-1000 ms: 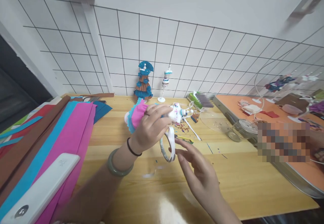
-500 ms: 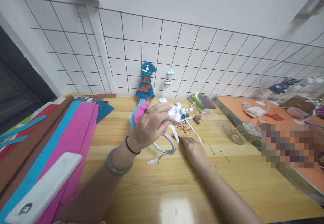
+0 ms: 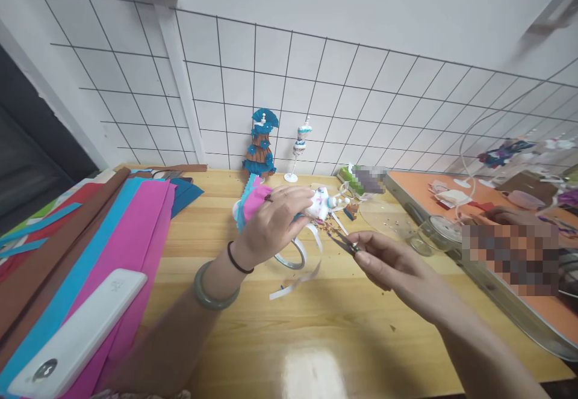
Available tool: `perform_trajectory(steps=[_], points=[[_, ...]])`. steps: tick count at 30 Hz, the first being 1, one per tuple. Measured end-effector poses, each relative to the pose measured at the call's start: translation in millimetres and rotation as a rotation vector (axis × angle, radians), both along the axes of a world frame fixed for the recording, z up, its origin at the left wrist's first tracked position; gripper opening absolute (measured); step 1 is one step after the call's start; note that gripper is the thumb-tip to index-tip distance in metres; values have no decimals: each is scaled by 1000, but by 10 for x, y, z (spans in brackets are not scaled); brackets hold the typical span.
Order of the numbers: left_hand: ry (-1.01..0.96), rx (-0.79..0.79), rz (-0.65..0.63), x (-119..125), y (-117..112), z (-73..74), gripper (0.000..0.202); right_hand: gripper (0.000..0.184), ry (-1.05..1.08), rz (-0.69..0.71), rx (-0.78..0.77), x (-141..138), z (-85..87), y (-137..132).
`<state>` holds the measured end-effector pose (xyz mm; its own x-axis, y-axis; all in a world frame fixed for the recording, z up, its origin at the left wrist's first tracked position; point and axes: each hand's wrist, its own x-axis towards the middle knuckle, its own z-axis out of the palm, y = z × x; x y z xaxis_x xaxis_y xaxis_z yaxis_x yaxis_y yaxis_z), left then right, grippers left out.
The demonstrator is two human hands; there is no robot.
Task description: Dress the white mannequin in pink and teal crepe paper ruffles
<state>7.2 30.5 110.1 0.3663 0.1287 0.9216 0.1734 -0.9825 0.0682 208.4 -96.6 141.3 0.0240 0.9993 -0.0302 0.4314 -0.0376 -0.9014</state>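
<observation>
My left hand (image 3: pixel 271 224) is closed around a doll-like figure held sideways above the table. Its pink and light-blue crepe paper skirt (image 3: pixel 253 201) sticks out on the left; its white dotted top (image 3: pixel 320 201), tipped with white beads, shows on the right. The middle of the figure is hidden by my fingers. In my right hand (image 3: pixel 392 263) is a pair of small dark scissors (image 3: pixel 345 244), points toward the figure. Beneath my left hand lies a roll of white tape (image 3: pixel 291 257), with a loose white strip (image 3: pixel 282 293) curling beside it.
A tiered blue-and-brown paper figure (image 3: pixel 261 146) and a white stand with decorated beads (image 3: pixel 300 146) stand by the grid wall. Crepe paper sheets (image 3: pixel 135 230) and a white device (image 3: pixel 79 333) lie left. At right are a clear container (image 3: pixel 433 233) and an orange table (image 3: pixel 487 200) with a co-worker's hand.
My right hand has lifted off the table with the scissors and moved right. The figure in my left hand has turned slightly, showing more of the skirt.
</observation>
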Motion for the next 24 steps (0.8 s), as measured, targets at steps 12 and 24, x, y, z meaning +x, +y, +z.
perform_trajectory(steps=[12,24], points=[[59,-17,-43,125,-13,-115,32,42,-261,47,-80,-117,183,73],[90,-15,-33,179,1,-202,33,49,-361,11,-128,-136,163,104]])
